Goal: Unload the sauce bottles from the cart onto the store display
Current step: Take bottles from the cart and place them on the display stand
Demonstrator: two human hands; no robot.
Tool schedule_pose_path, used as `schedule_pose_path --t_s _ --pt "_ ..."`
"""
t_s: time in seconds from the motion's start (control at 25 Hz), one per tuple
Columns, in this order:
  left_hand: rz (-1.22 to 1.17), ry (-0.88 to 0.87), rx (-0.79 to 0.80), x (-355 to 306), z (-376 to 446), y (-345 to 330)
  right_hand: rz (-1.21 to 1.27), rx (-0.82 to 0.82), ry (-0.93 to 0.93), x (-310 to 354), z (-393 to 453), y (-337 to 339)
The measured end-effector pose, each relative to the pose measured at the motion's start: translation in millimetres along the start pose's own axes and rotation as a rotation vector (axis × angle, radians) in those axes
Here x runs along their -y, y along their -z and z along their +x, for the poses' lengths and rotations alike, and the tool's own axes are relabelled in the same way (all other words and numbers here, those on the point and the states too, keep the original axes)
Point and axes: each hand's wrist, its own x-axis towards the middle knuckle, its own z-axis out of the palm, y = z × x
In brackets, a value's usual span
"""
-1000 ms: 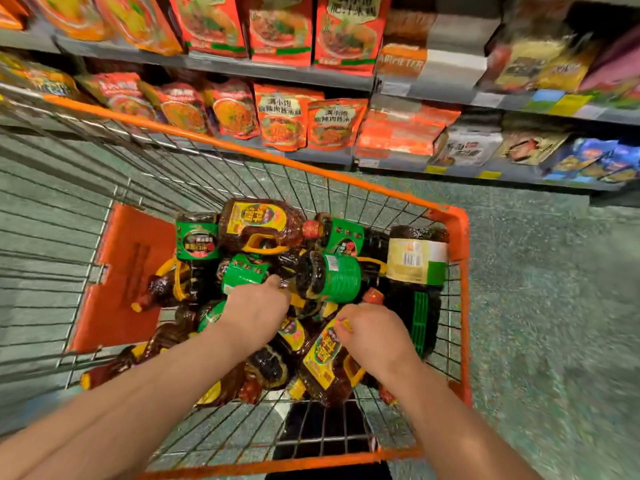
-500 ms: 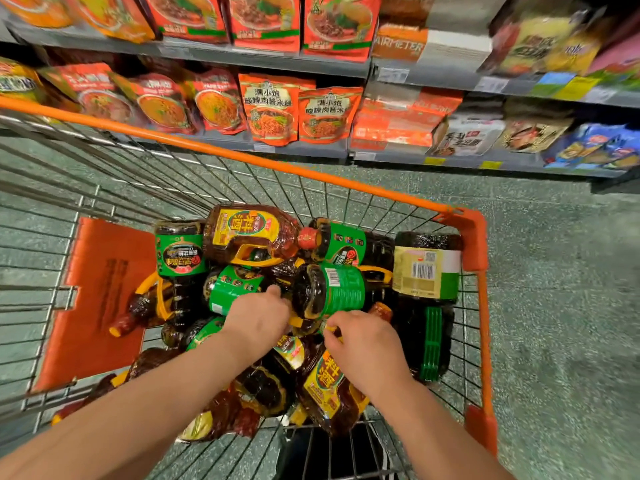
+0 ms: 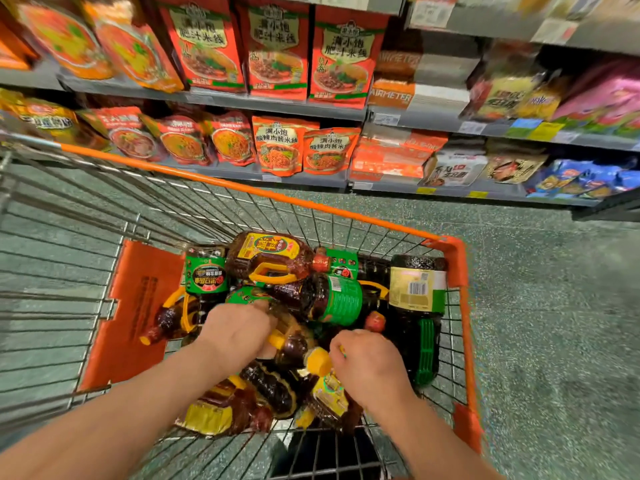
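Piled in the near right corner of the cart [image 3: 457, 258]: dark sauce bottles [image 3: 332, 299] lying crosswise, plastic, full, likely heavy and slick. Best taken by the yellow loop handles [image 3: 270, 273] or the necks, not the glossy labels. Left hand [image 3: 239, 329] curled over a bottle's yellow handle, gripping. Right hand [image 3: 367, 365] curled beside a yellow cap [image 3: 317, 362], probably pinching another bottle; fingers hidden. Shelves [image 3: 277, 109] of noodle packets beyond, far side.

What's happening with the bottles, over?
Left hand grips a yellow-handled bottle. Right hand grips a yellow-labelled bottle. All bottles in the cart. Pile tangled, over.
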Motion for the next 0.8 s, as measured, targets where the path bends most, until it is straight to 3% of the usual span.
schedule_pose_path --t_s 0.16,0.24,0.4,0.6,0.8 --pt "-0.152 0.047 -0.136 3 -47 28 0.131 -0.153 -0.074 11 -11 39" --pt "-0.242 0.107 -0.185 3 -72 44 0.144 -0.111 -0.041 21 -16 62" --pt "-0.316 0.190 -0.267 -2 -135 78 0.411 -0.055 0.103 65 -47 107" --pt "-0.235 0.218 -0.357 -29 -199 111 0.449 -0.323 0.254 114 -87 161" --pt "-0.235 0.262 -0.510 -57 -248 121 0.344 -0.451 0.310 136 -131 196"
